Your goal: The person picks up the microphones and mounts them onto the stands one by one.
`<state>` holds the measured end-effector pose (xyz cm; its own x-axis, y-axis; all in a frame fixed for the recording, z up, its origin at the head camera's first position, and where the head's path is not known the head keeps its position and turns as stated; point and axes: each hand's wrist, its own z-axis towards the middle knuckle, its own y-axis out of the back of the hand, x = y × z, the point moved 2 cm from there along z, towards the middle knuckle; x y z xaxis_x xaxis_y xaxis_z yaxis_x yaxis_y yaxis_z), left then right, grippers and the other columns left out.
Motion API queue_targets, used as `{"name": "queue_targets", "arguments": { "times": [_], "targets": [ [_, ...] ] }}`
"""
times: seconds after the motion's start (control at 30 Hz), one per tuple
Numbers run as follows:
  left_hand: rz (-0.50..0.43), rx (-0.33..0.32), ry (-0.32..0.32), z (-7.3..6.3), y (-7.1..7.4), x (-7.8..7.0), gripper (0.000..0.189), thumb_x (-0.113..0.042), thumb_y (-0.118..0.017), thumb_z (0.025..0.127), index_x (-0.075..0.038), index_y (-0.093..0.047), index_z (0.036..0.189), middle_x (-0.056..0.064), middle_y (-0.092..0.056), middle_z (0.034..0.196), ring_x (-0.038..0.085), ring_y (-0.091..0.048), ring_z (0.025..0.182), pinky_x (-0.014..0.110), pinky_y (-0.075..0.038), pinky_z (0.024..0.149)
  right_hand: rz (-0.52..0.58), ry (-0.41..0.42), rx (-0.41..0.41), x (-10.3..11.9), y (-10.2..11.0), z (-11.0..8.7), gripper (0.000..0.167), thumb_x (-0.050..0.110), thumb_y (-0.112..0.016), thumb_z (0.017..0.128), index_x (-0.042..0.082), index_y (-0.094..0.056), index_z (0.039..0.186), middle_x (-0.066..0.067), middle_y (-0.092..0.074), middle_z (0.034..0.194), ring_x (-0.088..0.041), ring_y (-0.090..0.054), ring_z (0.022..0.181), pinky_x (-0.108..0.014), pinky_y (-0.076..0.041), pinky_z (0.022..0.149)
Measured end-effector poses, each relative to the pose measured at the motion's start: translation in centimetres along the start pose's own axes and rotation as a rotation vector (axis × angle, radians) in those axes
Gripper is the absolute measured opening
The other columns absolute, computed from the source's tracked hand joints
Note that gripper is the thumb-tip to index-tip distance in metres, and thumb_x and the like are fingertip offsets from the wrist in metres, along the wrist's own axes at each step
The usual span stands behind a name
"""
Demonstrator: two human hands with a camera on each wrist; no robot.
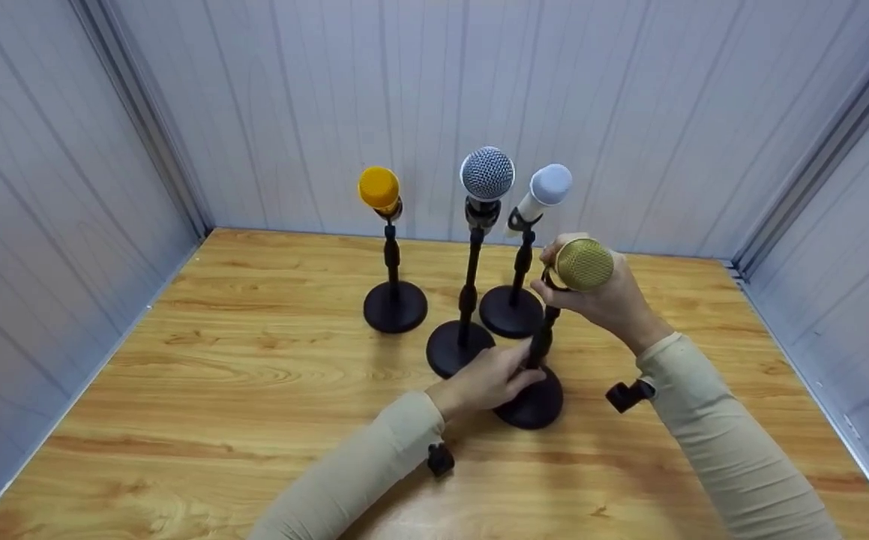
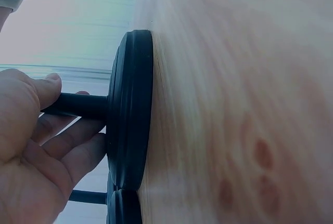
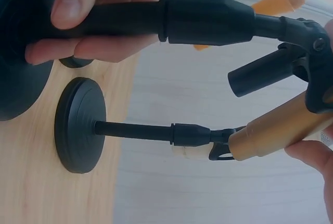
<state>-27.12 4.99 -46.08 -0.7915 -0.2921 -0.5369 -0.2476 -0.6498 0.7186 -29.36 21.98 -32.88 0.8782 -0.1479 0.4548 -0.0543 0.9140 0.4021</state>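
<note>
My right hand [image 1: 618, 304] holds a gold microphone [image 1: 585, 264] just below its mesh head, at the top of a black stand. In the right wrist view, the microphone's gold body [image 3: 281, 130] slants across the stand's clip [image 3: 318, 81]. My left hand [image 1: 485, 381] grips that stand's pole [image 2: 83, 105] low down, close over its round black base [image 2: 132, 109]. The base stands flat on the table. Whether the microphone is seated in the clip, I cannot tell.
Behind are a silver-headed microphone [image 1: 487, 174], a white microphone [image 1: 550, 186] and a yellow-orange microphone [image 1: 379, 189], each on a black stand. The silver one's base [image 1: 449, 351] is close to my left hand. Panelled walls [image 1: 314, 112] enclose the wooden table [image 1: 269, 360].
</note>
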Motion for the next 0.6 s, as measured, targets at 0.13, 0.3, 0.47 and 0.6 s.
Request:
{"name": "queue_targets", "arguments": {
  "times": [0.13, 0.3, 0.47, 0.6],
  "targets": [
    [0.005, 0.005, 0.001, -0.15, 0.00, -0.02, 0.031, -0.018, -0.058, 0.105, -0.008, -0.051, 0.134, 0.002, -0.069, 0.097, 0.003, -0.065, 0.085, 0.015, -0.050, 0.075, -0.015, 0.027, 0.017, 0.05, -0.26, -0.05, 0.043, -0.017, -0.083, 0.070, -0.004, -0.066, 0.107, -0.014, -0.071, 0.099, -0.019, -0.067, 0.098, -0.028, -0.051, 0.092],
    [0.017, 0.001, -0.002, -0.28, 0.00, 0.09, 0.041, -0.020, -0.057, 0.106, -0.005, -0.047, 0.143, 0.003, -0.069, 0.098, 0.005, -0.065, 0.084, 0.016, -0.049, 0.073, -0.030, 0.062, 0.058, -0.11, -0.74, -0.17, 0.038, -0.020, -0.079, 0.072, -0.008, -0.065, 0.106, -0.013, -0.073, 0.095, -0.016, -0.068, 0.094, -0.026, -0.052, 0.092],
    [0.034, -0.022, -0.018, -0.25, 0.03, 0.02, 0.040, -0.019, -0.057, 0.106, -0.006, -0.047, 0.142, 0.002, -0.067, 0.095, 0.005, -0.064, 0.081, 0.016, -0.048, 0.071, -0.023, 0.083, 0.067, -0.11, -0.83, 0.05, 0.038, -0.022, -0.078, 0.071, -0.007, -0.067, 0.105, -0.015, -0.072, 0.094, -0.015, -0.068, 0.097, -0.027, -0.051, 0.094],
    [0.035, -0.038, -0.006, -0.16, -0.06, -0.20, 0.032, -0.019, -0.058, 0.105, -0.005, -0.051, 0.134, 0.002, -0.067, 0.094, 0.006, -0.063, 0.079, 0.016, -0.047, 0.069, 0.030, 0.047, 0.077, -0.12, -0.73, -0.02, 0.037, -0.024, -0.076, 0.073, -0.010, -0.066, 0.105, -0.017, -0.071, 0.096, -0.015, -0.067, 0.096, -0.026, -0.052, 0.090]
  ]
}}
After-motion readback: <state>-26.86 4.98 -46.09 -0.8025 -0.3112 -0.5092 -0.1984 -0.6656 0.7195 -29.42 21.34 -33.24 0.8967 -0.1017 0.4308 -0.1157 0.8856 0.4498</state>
